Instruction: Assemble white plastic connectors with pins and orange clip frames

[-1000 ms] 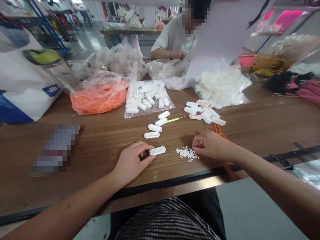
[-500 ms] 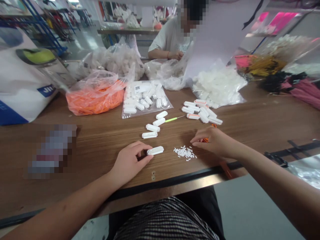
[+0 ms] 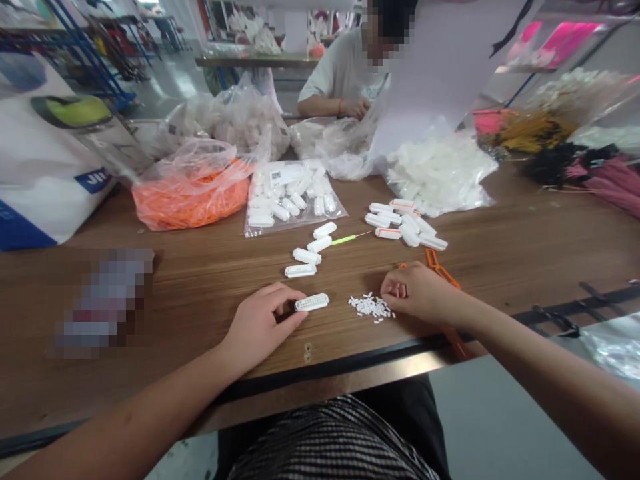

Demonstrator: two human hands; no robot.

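Observation:
Between the thumb and fingers of my left hand (image 3: 267,323) is a white connector housing (image 3: 312,303), its face with rows of small holes turned up. My right hand (image 3: 417,291) is curled at the right edge of a pile of small white plugs (image 3: 371,306). Its fingertips are pinched together; whether a plug is between them is too small to make out. Orange seal strips (image 3: 443,270) lie behind and under my right hand, partly hidden by it. Several loose white housings (image 3: 301,271) stand in a slanting row beyond my left hand.
A green-handled pick (image 3: 343,239) lies near a cluster of white housings (image 3: 387,219), some with orange seals. Behind are a bag of housings (image 3: 285,193), a bag of orange seals (image 3: 195,200) and a bag of white parts (image 3: 440,170). A co-worker (image 3: 335,77) sits opposite.
My right hand has come down and toward me, closing its fingers at the pile's edge, and more of the orange strips shows behind it. My left hand keeps its hold on the housing.

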